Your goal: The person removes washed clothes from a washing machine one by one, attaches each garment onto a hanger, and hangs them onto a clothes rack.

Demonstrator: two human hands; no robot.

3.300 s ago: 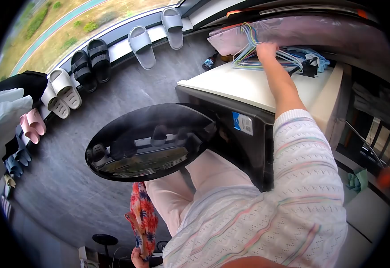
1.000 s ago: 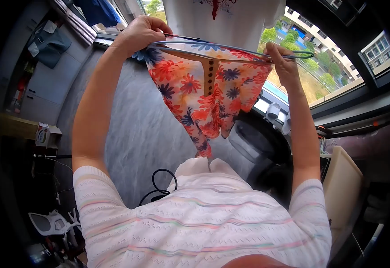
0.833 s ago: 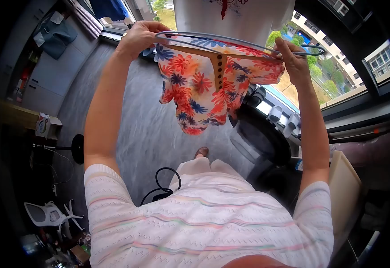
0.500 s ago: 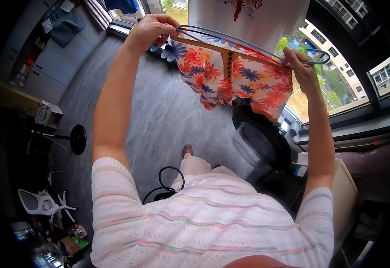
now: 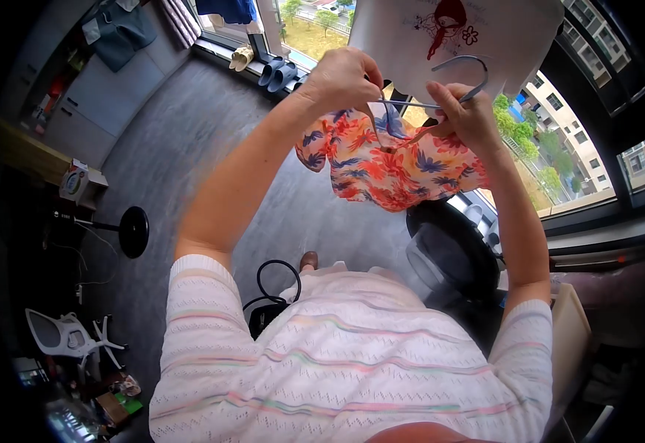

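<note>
A short-sleeved floral shirt (image 5: 390, 171) in red, orange and blue hangs spread below my hands. My left hand (image 5: 339, 80) is closed in a pinch at its collar edge, beside a thin bar of the grey clothes hanger (image 5: 415, 104). The hanger's hook curves up above my right hand (image 5: 471, 118), which grips it near the neck along with some of the shirt's edge. Part of the hanger lies inside or behind the cloth, so its full position is hidden. Behind my hands hangs a white printed T-shirt (image 5: 389, 33).
To the lower right stands a black round-doored appliance (image 5: 461, 255). Slippers (image 5: 278, 74) line the window sill at the back. A black round-based stand (image 5: 133, 232) and a white chair (image 5: 64, 336) are on the left. Tall windows (image 5: 566, 148) run along the right.
My left hand has moved right and down, closer to my right hand. The hanger has turned so that its hook points up, and the shirt has bunched and shifted between my hands.
</note>
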